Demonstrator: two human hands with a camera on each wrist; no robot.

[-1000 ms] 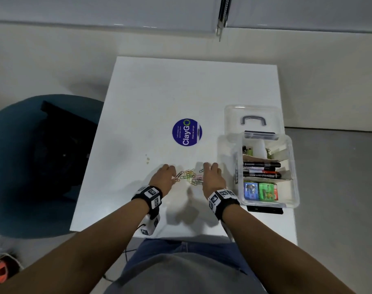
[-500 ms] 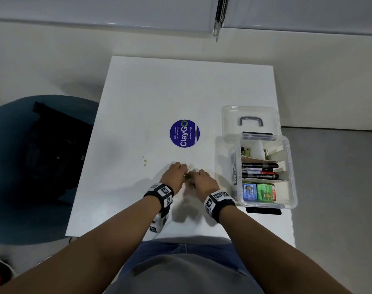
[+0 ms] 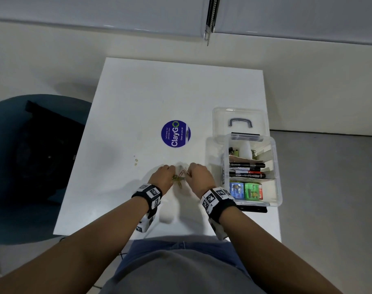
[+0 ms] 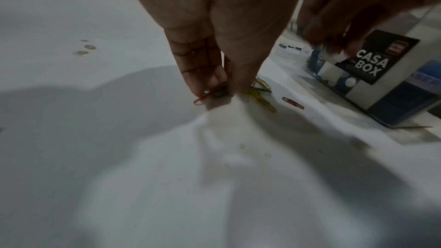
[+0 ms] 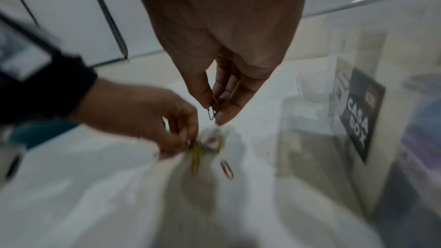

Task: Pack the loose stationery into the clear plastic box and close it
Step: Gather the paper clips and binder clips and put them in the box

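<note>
With both hands pinching paper clips [image 4: 259, 94] low in the frame, left hand [image 3: 162, 177] and right hand [image 3: 199, 175] should sweep strays together on the counter [image 3: 138, 102] before lifting.

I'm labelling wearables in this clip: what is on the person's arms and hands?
Both forearms are bare, with no sleeves or gloves. Each wrist carries a black band fitted with white blocks printed with black square tag markers; the right wrist's band looks the same. A white marked block hangs under each wrist. No rings or cables are visible on the hands.
</note>
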